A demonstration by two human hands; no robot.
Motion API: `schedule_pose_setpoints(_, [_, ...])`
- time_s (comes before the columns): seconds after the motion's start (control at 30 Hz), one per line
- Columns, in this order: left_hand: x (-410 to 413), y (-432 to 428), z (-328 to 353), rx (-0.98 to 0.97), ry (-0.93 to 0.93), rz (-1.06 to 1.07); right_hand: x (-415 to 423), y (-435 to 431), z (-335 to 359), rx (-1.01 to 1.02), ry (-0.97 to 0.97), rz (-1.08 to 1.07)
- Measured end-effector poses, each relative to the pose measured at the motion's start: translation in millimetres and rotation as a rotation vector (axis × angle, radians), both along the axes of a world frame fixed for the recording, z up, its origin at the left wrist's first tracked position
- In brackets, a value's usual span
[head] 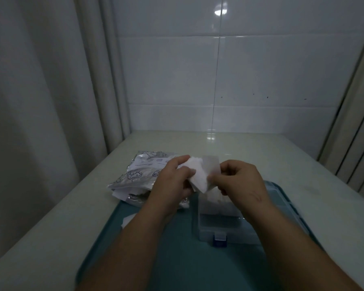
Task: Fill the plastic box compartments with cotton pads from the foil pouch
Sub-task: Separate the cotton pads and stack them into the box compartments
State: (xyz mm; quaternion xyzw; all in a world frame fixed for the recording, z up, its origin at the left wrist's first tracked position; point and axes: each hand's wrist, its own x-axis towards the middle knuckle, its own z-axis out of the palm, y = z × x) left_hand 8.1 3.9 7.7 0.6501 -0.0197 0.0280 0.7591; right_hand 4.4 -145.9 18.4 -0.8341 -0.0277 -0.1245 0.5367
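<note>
Well, taking the biggest thing first: the pale table (261, 156) runs beneath and beyond the grip; on it, under my forearms, lies the teal tray (177, 259); the foil pouch (139, 175) sits just left of the grip, crumpled, its near end overlapping the tray's far left corner; the plastic box (219, 227) stands on the tray directly below the grip and reaches toward me, with what I take for its clear lid (211, 166) raised behind the grip and its blue latch (220, 241) on the near side.

I hold a wad of cotton pads (199, 177) in the air over the box's far end; my left hand (172, 181) pinches its upper left edge between thumb and fingers; my right hand (240, 181) pinches its lower right edge with curled fingertips; whether I am peeling one pad off or squaring the stack, I cannot tell.

I judge the job partly done: the compartment straight below the grip seems to hold some white filling (215, 198); the one nearer me looks bare; the box's right side is hidden by my right forearm; a small white scrap (128, 220) lies on the tray, down and left of the grip.
</note>
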Motion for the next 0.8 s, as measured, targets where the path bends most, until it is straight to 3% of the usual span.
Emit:
schedule_pose_setpoints(0.43, [3.2, 3.6, -5.7, 0.247, -0.078, 0.145, -3.1, -3.5, 6.1, 0.020, -0.065, 0.085])
schedule_pose_setpoints(0.8, [-2.2, 4.1, -0.8, 0.088, -0.025, 0.015, 0.8, -1.4, -0.4, -0.143, -0.058, 0.004])
